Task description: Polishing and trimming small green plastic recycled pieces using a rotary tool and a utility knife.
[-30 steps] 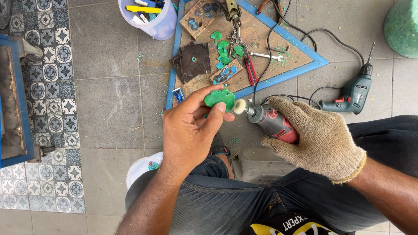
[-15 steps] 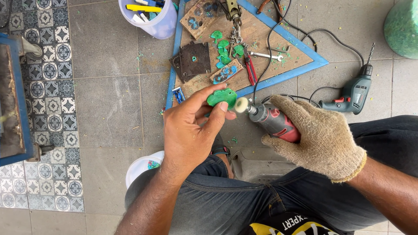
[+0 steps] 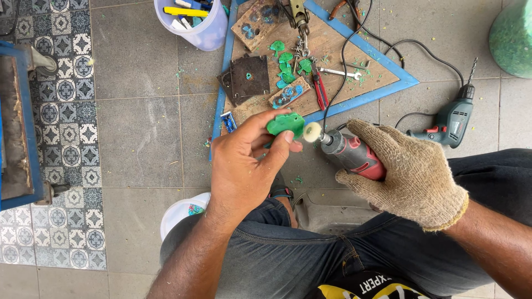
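Note:
My bare left hand (image 3: pixel 244 166) pinches a small flat green piece (image 3: pixel 285 123) between thumb and fingers, held above the floor tiles. My right hand (image 3: pixel 407 171), in a knitted beige glove, grips a red and grey rotary tool (image 3: pixel 352 154). Its round cream buffing tip (image 3: pixel 312 132) touches the right edge of the green piece. The tool's black cord runs up over the wooden board.
A wooden board with a blue triangular frame (image 3: pixel 310 61) carries more green pieces (image 3: pixel 285 63), red-handled pliers (image 3: pixel 318 88), a spanner and a dark metal plate (image 3: pixel 246 80). A green corded drill (image 3: pixel 451 119) lies right. A plastic tub of tools (image 3: pixel 194 22) stands above. A blue frame (image 3: pixel 19 122) stands left.
The green piece and the tool tip have shifted slightly; my left fingers have turned the piece a little against the buffing tip. Both hands keep their grips.

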